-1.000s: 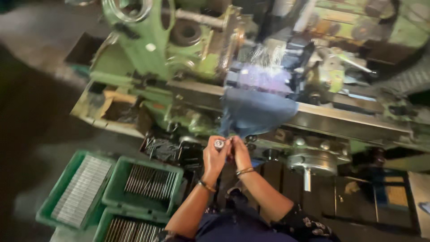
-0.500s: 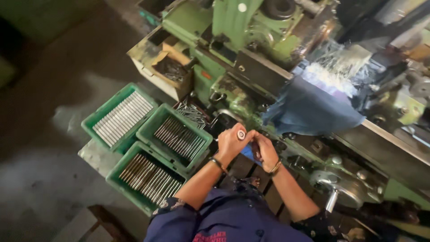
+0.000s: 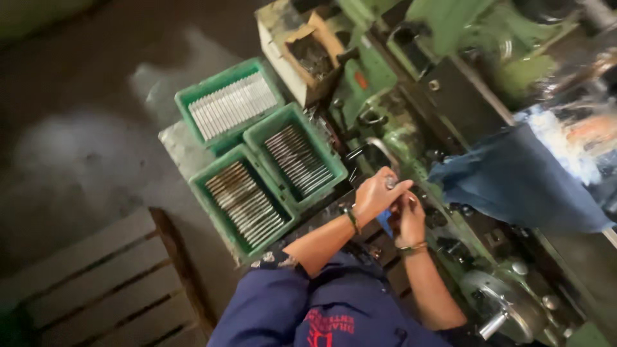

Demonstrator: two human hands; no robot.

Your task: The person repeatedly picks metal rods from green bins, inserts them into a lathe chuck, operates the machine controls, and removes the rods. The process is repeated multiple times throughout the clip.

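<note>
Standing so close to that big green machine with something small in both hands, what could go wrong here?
The small metal piece pinched between the left hand and right hand could slip and drop among the machine's parts. The blue cloth draped over the machine might snag. The three green crates of rods sit close by, perhaps easy to knock.

You're over a dark concrete floor, dimly lit; wooden pallet lower left, green lathe right.
</note>
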